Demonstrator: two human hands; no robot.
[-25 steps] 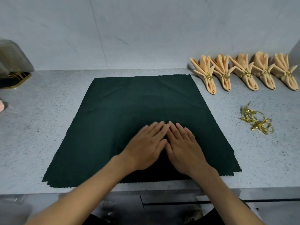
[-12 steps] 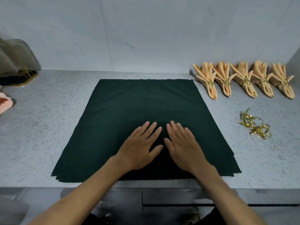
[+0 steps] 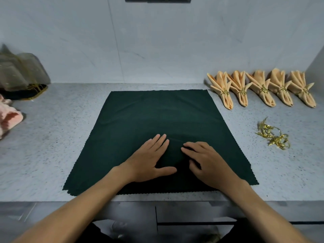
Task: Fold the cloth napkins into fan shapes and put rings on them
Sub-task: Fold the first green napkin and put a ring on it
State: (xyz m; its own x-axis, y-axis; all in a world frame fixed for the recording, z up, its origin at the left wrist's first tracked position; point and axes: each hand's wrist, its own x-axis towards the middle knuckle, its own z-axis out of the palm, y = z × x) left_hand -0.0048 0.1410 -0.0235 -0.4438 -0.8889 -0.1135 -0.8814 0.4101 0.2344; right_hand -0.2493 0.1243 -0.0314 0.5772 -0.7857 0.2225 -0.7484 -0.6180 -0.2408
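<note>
A dark green cloth napkin [image 3: 157, 116] lies spread flat on the speckled grey counter [image 3: 52, 155]. My left hand [image 3: 150, 160] rests flat on its near middle, fingers straight and thumb out to the right. My right hand [image 3: 206, 162] lies beside it on the cloth, its fingertips bent down onto the fabric, where a small crease shows. Several peach napkins [image 3: 261, 88] folded into fans with gold rings stand in a row at the back right. A pile of loose gold rings [image 3: 273, 135] lies to the right of the green cloth.
At the far left sit a sheer grey bag on a dark gold-edged thing [image 3: 21, 76] and a pink cloth [image 3: 8, 118]. A tiled wall rises behind the counter. The counter's front edge runs just below the napkin's near hem.
My hands have drifted slightly apart and toward me on the cloth. The right hand's fingers have bent from flat to fingertips pressing the fabric. The camera has tilted up a little.
</note>
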